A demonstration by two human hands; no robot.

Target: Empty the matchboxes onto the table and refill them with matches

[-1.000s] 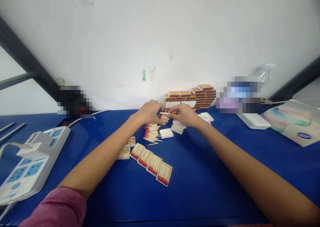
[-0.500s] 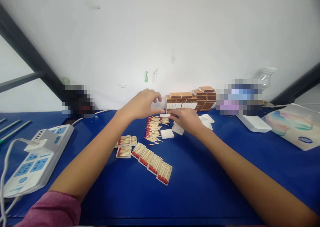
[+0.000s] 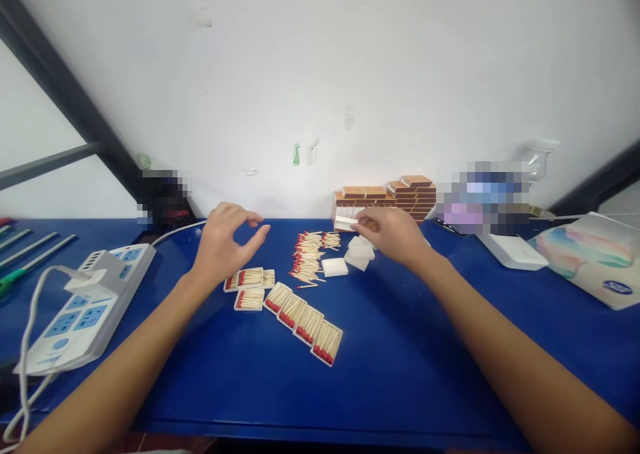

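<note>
My left hand [image 3: 225,247] hovers open above the filled matchbox trays [image 3: 250,287] at the left of the row, fingers curved and empty. My right hand [image 3: 395,237] pinches a white empty matchbox tray [image 3: 346,224] near the stack of brown matchbox sleeves [image 3: 385,197] by the wall. A loose pile of red-tipped matches [image 3: 307,257] lies between my hands. More filled trays [image 3: 305,324] run in a diagonal row toward me. Several white empty trays [image 3: 345,262] sit beside the pile.
The blue table [image 3: 400,361] carries a white and blue power strip [image 3: 85,307] with a cable at the left. A white box [image 3: 510,251] and a tissue pack [image 3: 590,254] lie at the right. Metal rods [image 3: 25,247] rest at the far left.
My left hand has left the match pile and swung left over the filled trays. My right hand has lifted a white tray toward the sleeve stack.
</note>
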